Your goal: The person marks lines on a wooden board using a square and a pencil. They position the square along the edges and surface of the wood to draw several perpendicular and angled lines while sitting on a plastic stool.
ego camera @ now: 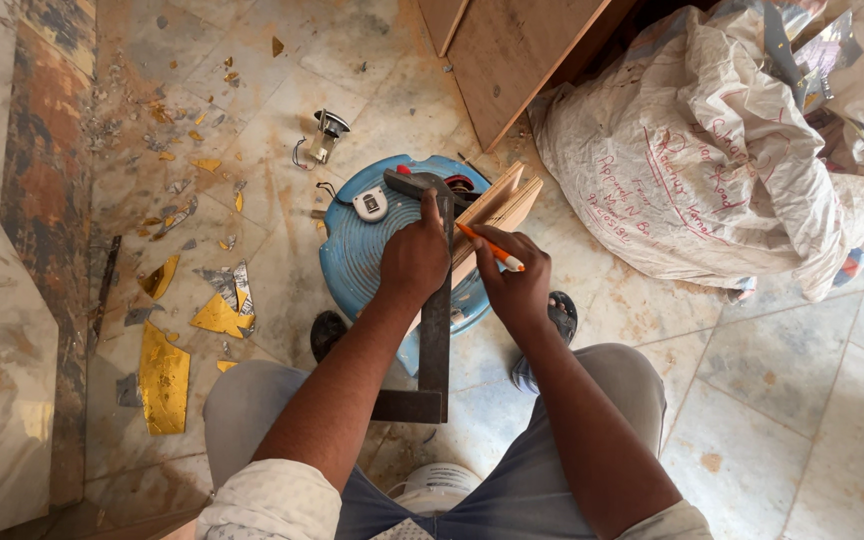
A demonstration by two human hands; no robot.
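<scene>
On blue stool (352, 260), left hand (414, 258) clamps steel square (436, 330) along wood strip edge (497, 205); right hand (518, 285) grips orange pencil (490, 247)

Gold foil scraps (164, 378) are lying scattered over the marble floor (792, 400) on the left, the largest piece sitting near the lower left and smaller flakes trailing up toward the top. A thin dark strip (105, 285) is lying beside them, along the edge of a brown-veined slab (47, 200). A small light fitting with a wire (324, 135) is resting on the floor above the blue stool. A tape measure (370, 203) is sitting on that blue stool (352, 260). A large crumpled white sack with red writing (712, 160) is slumping at the upper right, leaning against a brown wooden panel (512, 50).
</scene>
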